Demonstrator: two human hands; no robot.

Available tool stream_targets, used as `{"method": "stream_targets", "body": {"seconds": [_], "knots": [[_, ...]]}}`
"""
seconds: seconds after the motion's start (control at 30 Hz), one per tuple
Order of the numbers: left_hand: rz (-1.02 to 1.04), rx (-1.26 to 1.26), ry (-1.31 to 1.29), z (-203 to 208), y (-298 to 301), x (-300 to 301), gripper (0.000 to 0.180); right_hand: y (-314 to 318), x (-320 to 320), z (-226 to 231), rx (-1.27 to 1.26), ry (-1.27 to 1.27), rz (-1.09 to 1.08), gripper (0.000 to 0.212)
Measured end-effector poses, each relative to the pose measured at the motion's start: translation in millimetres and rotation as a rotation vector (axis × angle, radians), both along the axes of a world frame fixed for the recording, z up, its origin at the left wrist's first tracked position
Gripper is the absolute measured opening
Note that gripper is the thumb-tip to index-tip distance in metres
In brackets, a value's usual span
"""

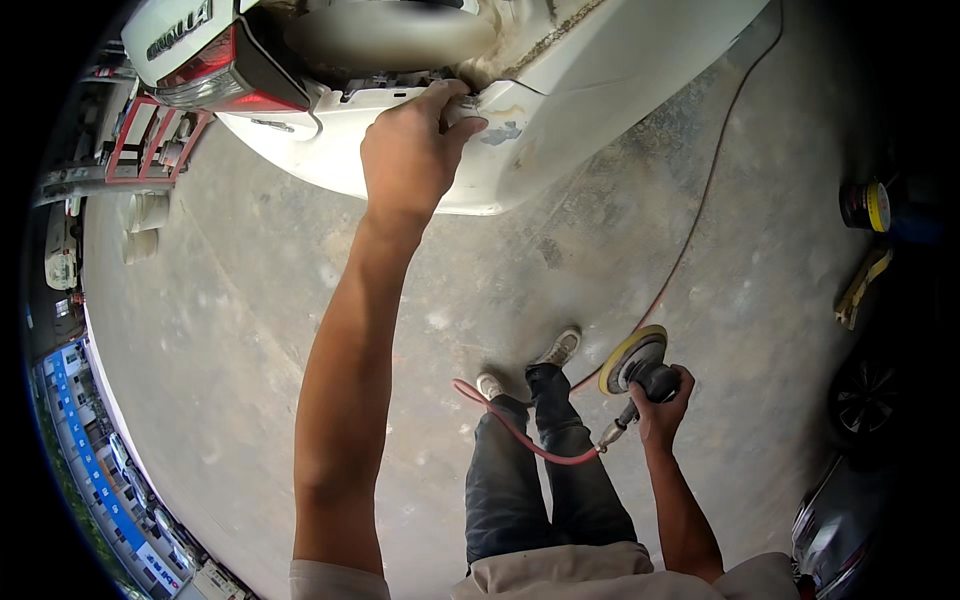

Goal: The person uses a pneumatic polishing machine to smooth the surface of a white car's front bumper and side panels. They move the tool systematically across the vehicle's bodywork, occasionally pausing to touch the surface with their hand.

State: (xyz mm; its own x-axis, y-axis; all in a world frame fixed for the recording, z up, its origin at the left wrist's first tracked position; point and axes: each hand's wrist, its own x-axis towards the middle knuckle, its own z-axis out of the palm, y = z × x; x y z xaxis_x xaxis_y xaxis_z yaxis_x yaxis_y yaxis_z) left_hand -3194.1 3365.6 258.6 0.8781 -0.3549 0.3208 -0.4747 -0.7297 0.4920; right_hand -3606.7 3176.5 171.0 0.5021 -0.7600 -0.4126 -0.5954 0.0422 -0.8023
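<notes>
A white car's rear bumper (330,145) spans the top of the view, with a worn grey patch (503,132) where paint is gone. My left arm reaches up to it, and my left hand (415,150) closes thumb and fingers over the bumper's upper edge, just left of that patch. Behind those fingers lies an uncovered cavity in the bodywork. Low on the right, away from the car, my right hand (664,405) grips an air sander (650,375) by its dark body. Its round, yellow-edged pad (630,350) is tilted up and touches nothing.
A red air hose (520,435) loops from the sander past my shoes (560,345) and across the concrete floor (260,300) to the upper right. A red-and-white tail light (235,75) is on the car. Pale buckets (145,225) stand at left, a dark tub (865,206) at right.
</notes>
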Motion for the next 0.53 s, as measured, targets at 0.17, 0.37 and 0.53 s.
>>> {"method": "stream_targets", "body": {"seconds": [0.17,0.37,0.53], "knots": [[0.187,0.083,0.097,-52.4,36.1,-80.7,0.095,-6.7,-24.2,0.5,-0.035,0.016,-0.017,0.069],[0.050,0.149,0.795,-130.3,138.2,-352.1,0.083,12.5,-77.6,-29.3,0.107,0.028,-0.044,0.071],[0.165,0.040,1.083,-122.1,181.6,-554.3,0.086,45.0,-108.8,-32.9,0.152,-0.030,0.073,0.071]]}}
